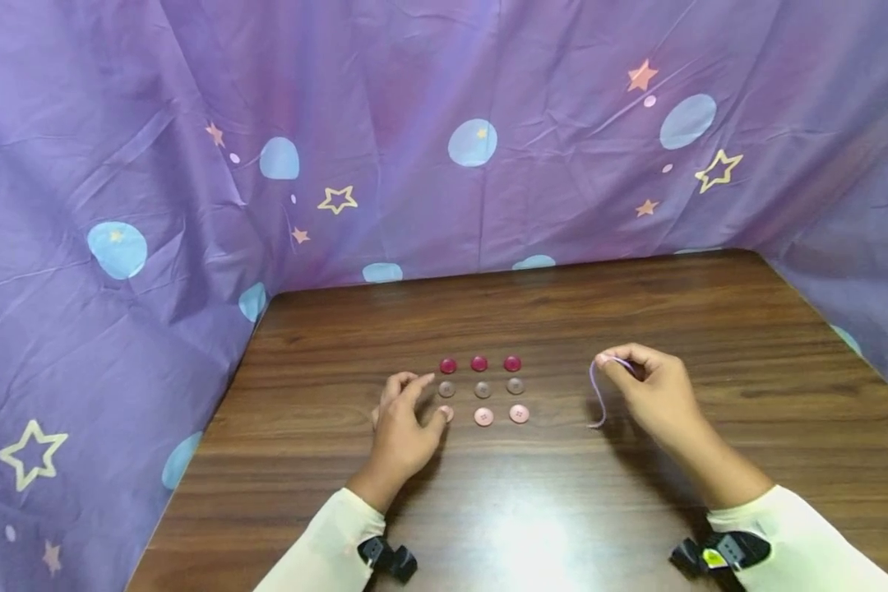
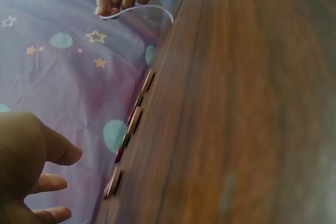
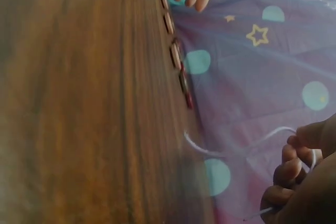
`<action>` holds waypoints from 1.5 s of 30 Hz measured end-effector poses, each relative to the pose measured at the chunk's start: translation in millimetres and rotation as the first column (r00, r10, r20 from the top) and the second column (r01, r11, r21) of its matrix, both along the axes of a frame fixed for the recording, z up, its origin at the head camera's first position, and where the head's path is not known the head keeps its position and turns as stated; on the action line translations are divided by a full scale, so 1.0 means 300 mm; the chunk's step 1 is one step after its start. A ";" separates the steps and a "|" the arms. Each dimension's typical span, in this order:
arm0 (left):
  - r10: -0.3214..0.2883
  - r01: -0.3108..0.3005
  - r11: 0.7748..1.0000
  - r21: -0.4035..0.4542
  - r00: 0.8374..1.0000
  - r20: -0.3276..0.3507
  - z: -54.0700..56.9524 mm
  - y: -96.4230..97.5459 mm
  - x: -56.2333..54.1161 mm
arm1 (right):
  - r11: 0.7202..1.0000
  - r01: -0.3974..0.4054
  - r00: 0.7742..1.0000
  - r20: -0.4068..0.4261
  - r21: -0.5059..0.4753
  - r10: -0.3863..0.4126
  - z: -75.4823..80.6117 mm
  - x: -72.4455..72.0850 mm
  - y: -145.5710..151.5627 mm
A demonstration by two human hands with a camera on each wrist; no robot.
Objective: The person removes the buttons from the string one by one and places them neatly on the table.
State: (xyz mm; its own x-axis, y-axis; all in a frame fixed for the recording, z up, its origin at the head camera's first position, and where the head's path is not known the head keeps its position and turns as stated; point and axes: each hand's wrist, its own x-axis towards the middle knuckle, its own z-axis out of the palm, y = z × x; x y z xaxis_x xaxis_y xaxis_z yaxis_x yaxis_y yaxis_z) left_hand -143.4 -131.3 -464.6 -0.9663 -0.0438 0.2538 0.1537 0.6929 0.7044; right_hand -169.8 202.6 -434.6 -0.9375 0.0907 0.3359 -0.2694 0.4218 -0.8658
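Note:
Buttons lie in three rows on the wooden table: dark red buttons (image 1: 478, 363) at the back, brownish-grey buttons (image 1: 483, 390) in the middle and pink buttons (image 1: 483, 417) in front. My left hand (image 1: 403, 432) hovers by the left column with fingers spread, its thumb partly covering the leftmost pink button. In the left wrist view that hand's fingers (image 2: 52, 182) are apart, holding nothing. Between thumb and fingers, my right hand (image 1: 654, 390) pinches a thin lilac cord (image 1: 599, 399) right of the buttons. One end of the cord hangs down to the tabletop or just above it.
The brown wooden table (image 1: 326, 510) has a bright light reflection near its front. Behind it and at both sides hangs a purple curtain (image 1: 414, 99) with stars and blue spots. Black wrist cameras (image 1: 388, 559) sit over white sleeves (image 1: 326, 551).

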 end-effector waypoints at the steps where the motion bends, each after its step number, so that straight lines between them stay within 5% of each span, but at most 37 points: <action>1: 0.001 -0.001 1.000 -0.003 1.000 0.023 0.001 -0.005 0.000 | 1.000 -0.007 1.000 0.013 0.007 0.006 -0.002 -0.006 0.002; 11: -0.012 0.016 0.999 -0.036 0.992 0.126 -0.009 -0.025 -0.013 | 1.000 -0.013 1.000 0.026 0.010 0.013 -0.012 -0.035 0.018; 37: -0.017 0.027 0.997 -0.069 0.990 0.143 -0.003 -0.062 -0.035 | 1.000 0.017 0.984 0.180 -0.015 -0.014 -0.041 -0.059 0.061; 45: 0.003 0.011 0.995 -0.100 0.990 0.139 0.007 -0.086 -0.026 | 0.998 -0.004 0.979 0.203 0.066 -0.010 -0.035 -0.054 0.062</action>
State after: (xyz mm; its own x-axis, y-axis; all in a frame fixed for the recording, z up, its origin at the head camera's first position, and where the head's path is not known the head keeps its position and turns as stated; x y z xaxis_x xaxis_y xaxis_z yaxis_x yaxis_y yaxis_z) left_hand -151.3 -157.2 -462.5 -0.9926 -0.0209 0.1197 0.0619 0.7608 0.6460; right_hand -186.1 221.1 -444.9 -0.9865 0.0778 0.1443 -0.0897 0.4804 -0.8724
